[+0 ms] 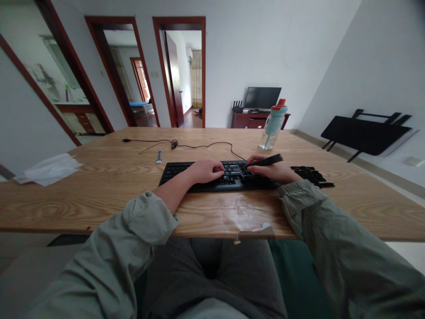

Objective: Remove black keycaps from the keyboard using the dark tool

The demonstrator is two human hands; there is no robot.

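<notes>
A black keyboard lies on the wooden table in front of me, with some keycaps off and bare sockets showing in its middle and right part. My left hand rests on its left-middle keys, fingers bent but apart, holding nothing. Over the right part, my right hand is closed around a black pen-shaped tool. The tool's thick end points up to the right and its lower end reaches down at the keys; its exact kind is unclear. Loose black keycaps lie heaped just right of the keyboard.
Behind the keyboard runs its black cable. A small blue-and-white brush-like item lies at the back left. White tissues are at the far left, and a clear bottle with a red lid stands at the back right. The table's front edge is near my lap.
</notes>
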